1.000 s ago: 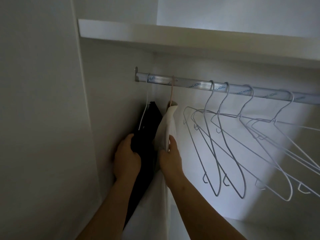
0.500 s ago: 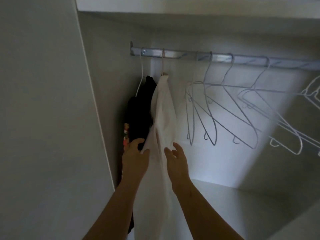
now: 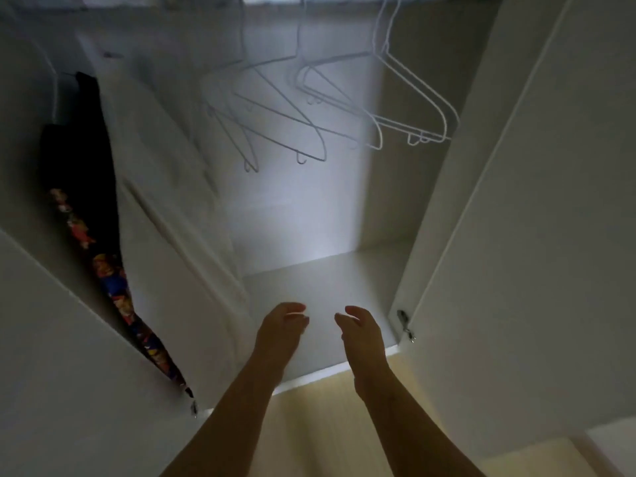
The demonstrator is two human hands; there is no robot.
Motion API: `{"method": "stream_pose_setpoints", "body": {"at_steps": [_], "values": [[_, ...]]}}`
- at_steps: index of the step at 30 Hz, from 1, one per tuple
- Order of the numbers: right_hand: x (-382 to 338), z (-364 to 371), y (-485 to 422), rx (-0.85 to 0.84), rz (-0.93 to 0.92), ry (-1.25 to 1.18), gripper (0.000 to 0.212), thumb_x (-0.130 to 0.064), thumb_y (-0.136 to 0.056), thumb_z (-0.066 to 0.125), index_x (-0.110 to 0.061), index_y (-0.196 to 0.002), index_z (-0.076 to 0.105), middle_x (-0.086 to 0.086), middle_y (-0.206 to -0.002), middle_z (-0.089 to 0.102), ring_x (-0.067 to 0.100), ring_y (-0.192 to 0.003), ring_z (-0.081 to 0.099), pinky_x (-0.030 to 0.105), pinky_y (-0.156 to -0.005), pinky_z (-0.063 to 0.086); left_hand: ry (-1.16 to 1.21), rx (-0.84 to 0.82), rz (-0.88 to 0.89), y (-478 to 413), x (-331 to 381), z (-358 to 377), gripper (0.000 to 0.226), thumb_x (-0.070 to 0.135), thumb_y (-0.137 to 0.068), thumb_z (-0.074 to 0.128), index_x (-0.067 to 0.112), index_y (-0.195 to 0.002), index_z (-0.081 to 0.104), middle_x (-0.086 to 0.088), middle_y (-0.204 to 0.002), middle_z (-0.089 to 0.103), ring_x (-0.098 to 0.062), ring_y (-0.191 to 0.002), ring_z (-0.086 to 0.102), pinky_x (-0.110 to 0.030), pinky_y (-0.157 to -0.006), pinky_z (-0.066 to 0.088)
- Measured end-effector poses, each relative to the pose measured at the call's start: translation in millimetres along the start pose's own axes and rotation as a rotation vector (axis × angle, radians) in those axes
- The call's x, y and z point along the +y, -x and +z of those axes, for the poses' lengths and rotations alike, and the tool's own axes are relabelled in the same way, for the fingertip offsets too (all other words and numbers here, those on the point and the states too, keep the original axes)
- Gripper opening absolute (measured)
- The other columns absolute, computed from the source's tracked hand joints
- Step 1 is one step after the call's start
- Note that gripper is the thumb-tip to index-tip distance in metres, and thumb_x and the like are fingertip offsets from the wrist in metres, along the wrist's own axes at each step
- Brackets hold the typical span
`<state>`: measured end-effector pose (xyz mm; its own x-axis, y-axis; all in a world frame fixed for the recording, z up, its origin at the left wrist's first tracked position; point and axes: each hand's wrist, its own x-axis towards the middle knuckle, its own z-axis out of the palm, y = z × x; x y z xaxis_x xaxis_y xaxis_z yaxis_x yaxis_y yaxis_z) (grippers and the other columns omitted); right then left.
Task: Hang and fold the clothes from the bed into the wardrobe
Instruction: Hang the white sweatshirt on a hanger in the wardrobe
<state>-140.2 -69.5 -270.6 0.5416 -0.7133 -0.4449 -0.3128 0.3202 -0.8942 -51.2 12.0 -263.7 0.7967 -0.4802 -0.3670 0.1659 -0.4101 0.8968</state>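
A white garment (image 3: pixel 165 215) hangs at the left of the wardrobe, blurred by my head's motion. Left of it hangs a black garment (image 3: pixel 77 156) with a colourful printed strip (image 3: pixel 113 287) along its lower edge. My left hand (image 3: pixel 282 325) and my right hand (image 3: pixel 359 330) hover side by side over the wardrobe floor (image 3: pixel 320 280), fingers loosely curled, holding nothing. Both hands are apart from the white garment.
Several empty white wire hangers (image 3: pixel 344 108) hang across the middle and right of the wardrobe. The open right door (image 3: pixel 533 208) and its hinge (image 3: pixel 404 323) stand beside my right hand. The left door (image 3: pixel 58 356) fills the lower left. Pale wooden floor (image 3: pixel 327 425) lies below.
Both hands have let go of the white garment and dropped low, away from it. My view has swung down and right, from the rail to the wardrobe floor.
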Motion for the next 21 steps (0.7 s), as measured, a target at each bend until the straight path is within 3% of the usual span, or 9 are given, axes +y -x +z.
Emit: {"method": "stream_pose_setpoints", "body": {"at_steps": [3, 6, 10, 16, 21], "values": [[35.3, -30.8, 24.7, 0.156, 0.085, -0.09, 0.034, -0.025, -0.092, 0.055, -0.017, -0.125, 0.051, -0.004, -0.103, 0.056, 0.01, -0.085, 0.053, 0.028, -0.08, 0.04, -0.069, -0.131, -0.004, 17.9, -12.7, 23.5, 0.017, 0.007, -0.087, 0.057, 0.023, -0.095, 0.059, -0.002, -0.1, 0.063, -0.017, -0.089, 0.061, -0.032, -0.08, 0.051], [70.2, -50.3, 61.9, 0.31, 0.17, -0.152, 0.032, -0.024, -0.091, 0.056, -0.016, -0.122, 0.054, 0.005, -0.112, 0.058, 0.017, -0.091, 0.053, 0.026, -0.071, 0.04, -0.145, -0.26, -0.008, 44.8, -35.1, 41.2, 0.018, 0.009, -0.087, 0.055, 0.023, -0.099, 0.06, -0.002, -0.104, 0.063, -0.021, -0.098, 0.061, -0.038, -0.092, 0.05], [112.5, -71.7, 123.5, 0.475, 0.234, -0.253, 0.028, -0.02, -0.09, 0.055, -0.012, -0.117, 0.056, 0.006, -0.105, 0.057, 0.018, -0.089, 0.051, 0.024, -0.062, 0.038, -0.203, -0.438, -0.003, 95.8, -66.7, 65.6, 0.02, 0.012, -0.088, 0.051, 0.021, -0.103, 0.061, 0.004, -0.09, 0.062, -0.017, -0.092, 0.061, -0.03, -0.078, 0.048], [157.6, -110.1, 238.4, 0.7, 0.275, -0.422, 0.017, -0.015, -0.093, 0.051, -0.011, -0.109, 0.053, 0.0, -0.083, 0.052, 0.014, -0.073, 0.048, 0.025, -0.06, 0.038, -0.375, -0.719, 0.085, 200.0, -87.7, 103.9, 0.018, 0.016, -0.087, 0.048, 0.028, -0.096, 0.059, 0.006, -0.092, 0.062, -0.019, -0.094, 0.06, -0.035, -0.084, 0.048], [186.6, -159.5, 314.8, 0.977, 0.229, -0.559, 0.01, -0.013, -0.091, 0.051, -0.012, -0.1, 0.055, 0.0, -0.077, 0.052, 0.014, -0.069, 0.049, 0.025, -0.058, 0.038, -0.495, -0.97, 0.196, 280.7, -91.1, 155.1, 0.015, 0.017, -0.089, 0.05, 0.025, -0.098, 0.059, 0.005, -0.09, 0.062, -0.017, -0.091, 0.06, -0.031, -0.079, 0.048]]}}
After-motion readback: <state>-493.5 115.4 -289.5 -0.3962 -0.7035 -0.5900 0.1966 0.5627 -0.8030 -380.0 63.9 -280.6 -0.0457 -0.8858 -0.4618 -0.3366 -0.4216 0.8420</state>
